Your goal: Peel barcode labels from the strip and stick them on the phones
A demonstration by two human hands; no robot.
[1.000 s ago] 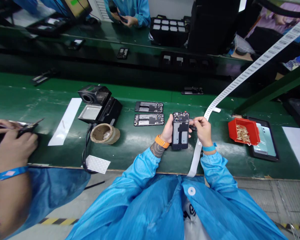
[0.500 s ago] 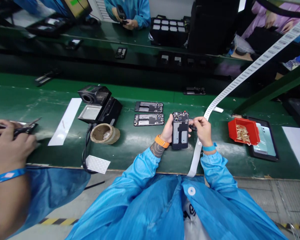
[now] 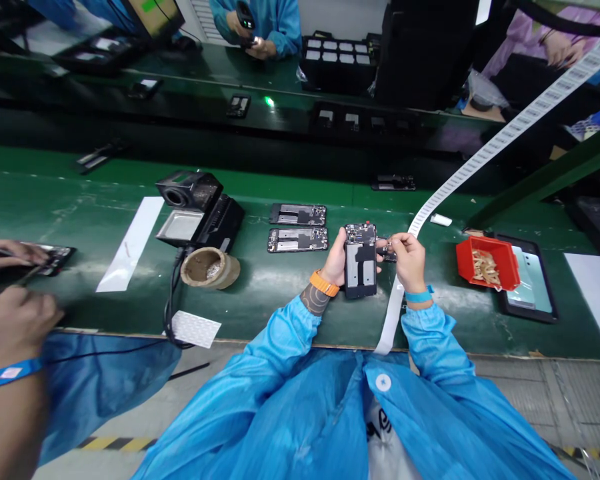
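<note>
while the phone (image 3: 361, 267) is gripped over the surface (image 3: 265, 313) by the left hand (image 3: 336, 260), insides bare, seemingly unfinished, the right hand (image 3: 410, 259) is poised beside it, any pinched part untellable; two open phones (image 3: 300, 240) are laid beyond.

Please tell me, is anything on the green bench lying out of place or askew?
Yes, slightly: the white patterned sheet lies askew, its lower corner jutting past the front edge of the green bench.

Long green counter (image 3: 260, 303), grey floor (image 3: 525, 381) with black-and-yellow tape (image 3: 111, 443); slanting green post (image 3: 545, 175) at right, pale wall (image 3: 343, 17) beyond
</note>
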